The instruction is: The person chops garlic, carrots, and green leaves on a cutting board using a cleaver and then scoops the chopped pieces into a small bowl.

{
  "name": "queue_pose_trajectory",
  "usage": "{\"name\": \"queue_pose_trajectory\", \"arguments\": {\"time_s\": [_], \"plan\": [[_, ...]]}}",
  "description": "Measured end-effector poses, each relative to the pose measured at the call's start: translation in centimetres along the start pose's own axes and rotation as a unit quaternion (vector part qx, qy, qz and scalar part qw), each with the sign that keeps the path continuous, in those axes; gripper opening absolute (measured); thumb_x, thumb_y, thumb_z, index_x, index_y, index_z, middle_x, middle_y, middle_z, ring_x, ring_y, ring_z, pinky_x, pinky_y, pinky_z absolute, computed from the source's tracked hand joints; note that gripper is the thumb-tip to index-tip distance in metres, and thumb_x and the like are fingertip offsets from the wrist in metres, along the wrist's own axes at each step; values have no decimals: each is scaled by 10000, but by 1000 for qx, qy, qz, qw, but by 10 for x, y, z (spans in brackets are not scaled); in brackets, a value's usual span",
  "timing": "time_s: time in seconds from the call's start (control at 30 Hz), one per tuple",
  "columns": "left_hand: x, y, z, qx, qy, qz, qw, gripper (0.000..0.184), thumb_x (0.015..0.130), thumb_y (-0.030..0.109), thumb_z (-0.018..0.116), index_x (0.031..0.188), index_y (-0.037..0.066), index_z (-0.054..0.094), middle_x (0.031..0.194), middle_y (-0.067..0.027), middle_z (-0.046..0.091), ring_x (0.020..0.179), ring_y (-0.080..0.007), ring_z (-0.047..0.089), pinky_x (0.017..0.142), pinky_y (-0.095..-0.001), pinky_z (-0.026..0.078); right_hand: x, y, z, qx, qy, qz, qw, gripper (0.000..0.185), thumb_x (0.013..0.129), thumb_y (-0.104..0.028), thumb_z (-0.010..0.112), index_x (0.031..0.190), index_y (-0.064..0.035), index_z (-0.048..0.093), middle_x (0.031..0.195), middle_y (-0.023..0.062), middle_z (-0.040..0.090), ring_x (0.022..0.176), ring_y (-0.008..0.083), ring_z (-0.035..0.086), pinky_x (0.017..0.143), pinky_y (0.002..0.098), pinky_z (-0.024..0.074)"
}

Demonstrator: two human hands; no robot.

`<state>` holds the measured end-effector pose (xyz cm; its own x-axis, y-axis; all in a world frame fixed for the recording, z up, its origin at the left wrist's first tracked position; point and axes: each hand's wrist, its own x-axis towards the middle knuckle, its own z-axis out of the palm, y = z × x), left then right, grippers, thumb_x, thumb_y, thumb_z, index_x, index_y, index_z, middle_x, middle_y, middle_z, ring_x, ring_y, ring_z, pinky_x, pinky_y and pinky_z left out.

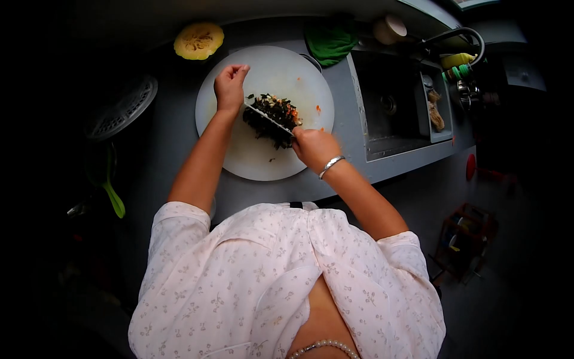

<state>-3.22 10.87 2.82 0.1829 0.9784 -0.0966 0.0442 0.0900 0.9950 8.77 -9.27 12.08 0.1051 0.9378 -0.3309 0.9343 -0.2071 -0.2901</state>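
Note:
A round white cutting board (239, 152) lies on the grey counter. A heap of finely chopped dark pieces (274, 112), mixed with orange and pale bits, sits at its middle. My right hand (315, 148), with a silver bracelet at the wrist, is closed round the handle of a knife (267, 116). Its blade slants across the heap, seen edge-on from above. Over the board's left part, my left hand (229, 88) is raised with its fingers drawn together, away from the blade. Whether anything is between those fingers is hidden.
Behind the board are a cut yellow squash half (199, 41) and a green cloth (330, 42). At right, a dark sink (388, 146) has a black faucet (475, 36) and a side basin. A grey perforated lid (128, 106) and a green handle (113, 200) are at left.

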Motion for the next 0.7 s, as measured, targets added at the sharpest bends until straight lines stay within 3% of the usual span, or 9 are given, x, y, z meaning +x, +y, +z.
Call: {"name": "queue_pose_trajectory", "arguments": {"time_s": [0.07, 0.13, 0.33, 0.47, 0.53, 0.6, 0.63, 0.7], "plan": [[-4, -6, 1, -63, -9, -22, 998, 175, 860, 180, 702, 854, 11, 661, 638, 68, 480, 588, -30, 398, 534, -201, 339, 0, 8, 25, 6, 10, -6, 1000, 116, 839, -152, 573, 835, -37, 553, 705, 174, 645, 665, 356, 649, 605, 453, 526], [-19, -1, 7, -32, 35, 84, 995, 181, 862, 185, 701, 859, 10, 657, 635, 68, 473, 592, -36, 402, 543, -204, 348, -5, 14, 42, 16, 82, -15, 996, 107, 837, -147, 572, 829, -43, 551, 690, 162, 635, 655, 350, 647, 594, 445, 526], [-21, 14, -1, 0, 25, 64, 998, 179, 865, 183, 699, 854, 10, 658, 641, 68, 487, 588, -32, 394, 538, -202, 345, -9, 18, 38, 33, 138, -56, 988, 99, 838, -146, 575, 807, -56, 546, 682, 149, 629, 611, 339, 641, 559, 439, 523], [-21, 24, -10, -49, 10, 47, 998, 193, 869, 197, 700, 857, 8, 660, 648, 76, 498, 584, -21, 393, 530, -196, 334, -20, 0, 8, 16, 104, -47, 993, 95, 843, -141, 562, 801, -57, 548, 684, 156, 634, 603, 345, 641, 556, 447, 523], [-21, 15, -17, -73, 4, 18, 997, 189, 869, 193, 702, 860, 9, 660, 660, 79, 504, 585, -12, 389, 523, -191, 324, -19, -10, 5, -13, 32, -30, 999, 91, 850, -136, 546, 809, -55, 549, 690, 163, 639, 609, 348, 645, 558, 449, 523], [-21, -17, -23, -75, -6, -51, 996, 168, 866, 174, 696, 872, 10, 659, 691, 46, 564, 618, -40, 463, 568, -210, 388, -18, -9, 16, -23, 6, -26, 999, 84, 855, -130, 532, 825, -53, 547, 706, 168, 647, 616, 348, 647, 558, 452, 522], [-23, -21, -22, -20, 27, 0, 999, 141, 861, 147, 685, 889, 11, 659, 747, 1, 625, 685, -93, 545, 655, -253, 454, -18, -4, 29, -14, 22, -26, 999, 77, 854, -127, 534, 828, -55, 543, 702, 166, 644, 610, 345, 645, 553, 450, 521], [-40, -18, -18, -5, 47, 17, 999, 138, 858, 142, 682, 895, 12, 659, 771, -16, 643, 719, -118, 568, 694, -275, 468, -22, 3, 50, -2, 33, -29, 999, 71, 853, -123, 537, 831, -56, 539, 698, 163, 641, 604, 342, 643, 547, 447, 520]]}}
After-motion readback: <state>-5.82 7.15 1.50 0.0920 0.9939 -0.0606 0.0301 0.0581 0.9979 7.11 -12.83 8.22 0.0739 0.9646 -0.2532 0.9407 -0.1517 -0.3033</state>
